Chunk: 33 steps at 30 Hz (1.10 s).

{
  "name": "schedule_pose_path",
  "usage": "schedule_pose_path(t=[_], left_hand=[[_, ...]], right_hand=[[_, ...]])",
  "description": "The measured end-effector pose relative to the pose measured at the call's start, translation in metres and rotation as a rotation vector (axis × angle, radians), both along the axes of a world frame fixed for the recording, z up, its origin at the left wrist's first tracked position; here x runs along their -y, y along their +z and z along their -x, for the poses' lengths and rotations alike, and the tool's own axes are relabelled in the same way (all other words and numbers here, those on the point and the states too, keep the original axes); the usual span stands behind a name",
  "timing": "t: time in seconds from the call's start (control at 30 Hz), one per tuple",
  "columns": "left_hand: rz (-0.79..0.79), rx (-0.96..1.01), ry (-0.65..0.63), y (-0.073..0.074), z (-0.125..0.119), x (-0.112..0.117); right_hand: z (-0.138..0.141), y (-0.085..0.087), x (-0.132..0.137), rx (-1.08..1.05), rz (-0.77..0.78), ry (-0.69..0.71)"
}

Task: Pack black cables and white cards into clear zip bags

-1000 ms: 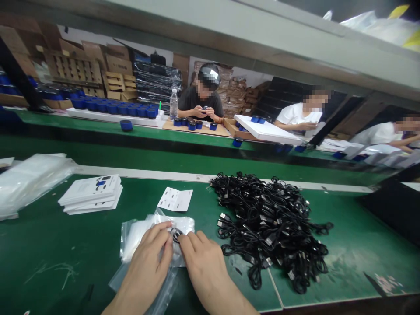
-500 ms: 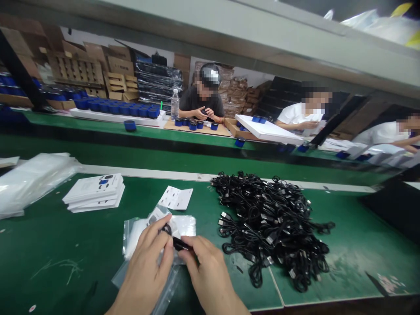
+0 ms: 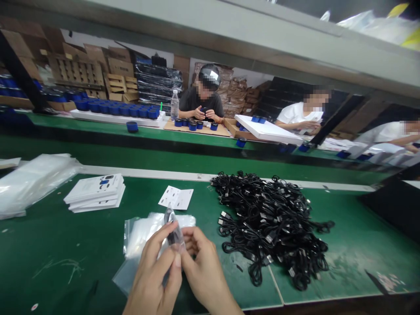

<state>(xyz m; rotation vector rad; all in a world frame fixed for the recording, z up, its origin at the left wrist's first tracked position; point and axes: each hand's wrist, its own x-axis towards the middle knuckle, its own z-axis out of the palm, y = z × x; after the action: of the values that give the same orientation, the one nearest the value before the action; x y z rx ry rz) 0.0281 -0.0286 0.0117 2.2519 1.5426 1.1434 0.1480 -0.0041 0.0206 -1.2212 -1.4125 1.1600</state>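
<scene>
As left hand (image 3: 152, 267) and right hand (image 3: 200, 267) meet, pinching a clear bag (image 3: 173, 229)

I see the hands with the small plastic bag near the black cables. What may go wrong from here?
The small clear bag is pinched only at the fingertips of the left hand and right hand, so it might slip and fall. The loose clear bags under the hands may slide on the green bench top. The tangled black cables lie close to the right hand, so a loop could catch on it.
</scene>
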Motion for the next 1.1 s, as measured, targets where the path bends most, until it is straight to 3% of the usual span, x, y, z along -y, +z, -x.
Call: schedule_pose_path(t=[0.07, 0.17, 0.33, 0.47, 0.53, 0.63, 0.77, 0.93, 1.1], left_hand=[[-0.043, -0.086, -0.043, 0.003, 0.006, -0.003], [-0.069, -0.213, -0.110, 0.013, 0.022, -0.011], [0.214, -0.170, -0.072, 0.038, 0.045, -0.023], [0.564, 0.066, 0.080, 0.051, 0.039, -0.023], [0.636, 0.203, 0.137, 0.054, 0.032, -0.021], [0.639, 0.433, 0.087, 0.054, 0.025, -0.016], [0.586, 0.618, 0.064, 0.052, 0.025, -0.013], [0.439, 0.595, 0.051, 0.047, 0.031, -0.013], [0.332, 0.453, 0.005, 0.038, 0.041, -0.015]], right_hand=[[-0.001, 0.004, -0.001, -0.072, 0.031, 0.111], [-0.007, 0.013, -0.001, -0.150, 0.085, 0.164], [-0.020, 0.029, -0.002, -0.301, 0.197, 0.243], [-0.024, 0.033, 0.000, -0.342, 0.222, 0.224], [-0.022, 0.032, 0.002, -0.253, 0.178, 0.167], [-0.019, 0.030, 0.005, -0.105, 0.070, 0.042], [-0.018, 0.030, 0.006, -0.034, -0.043, 0.029], [-0.020, 0.028, 0.003, 0.109, -0.232, -0.004], [-0.022, 0.027, 0.003, 0.216, -0.399, -0.016]])
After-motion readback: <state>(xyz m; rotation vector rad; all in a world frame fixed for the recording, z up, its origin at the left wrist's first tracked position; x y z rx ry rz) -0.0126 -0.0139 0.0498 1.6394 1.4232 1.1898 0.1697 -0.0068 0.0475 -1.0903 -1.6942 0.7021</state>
